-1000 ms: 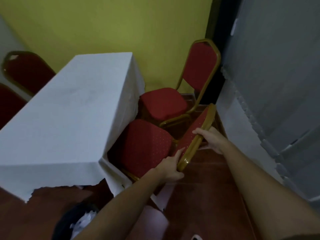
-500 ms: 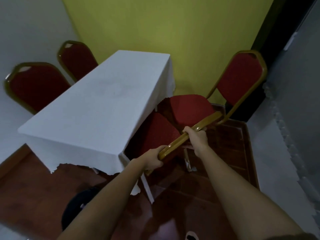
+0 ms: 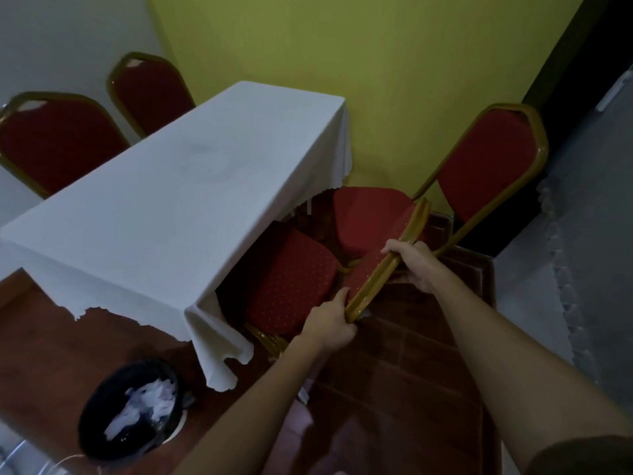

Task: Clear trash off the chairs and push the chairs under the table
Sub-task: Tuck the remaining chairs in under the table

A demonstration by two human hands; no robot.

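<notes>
A red chair with a gold frame [image 3: 291, 282] stands at the near right side of the table [image 3: 171, 207], its seat partly under the white cloth. Both hands hold the top of its backrest [image 3: 387, 265]: my left hand [image 3: 330, 323] grips the near end, my right hand [image 3: 416, 265] grips the middle. A second red chair [image 3: 486, 166] stands beyond it by the yellow wall, its seat at the table's far corner. No trash is visible on either seat.
Two more red chairs [image 3: 58, 145] stand on the table's far left side against the grey wall. A black bin [image 3: 130, 416] holding white crumpled paper sits on the brown floor near the table's front corner. A grey curtain [image 3: 589, 234] hangs on the right.
The view has swung left and pulled back, bringing the left chairs and the bin into sight. Both hands keep their grip on the backrest; the chair seat remains partly under the cloth.
</notes>
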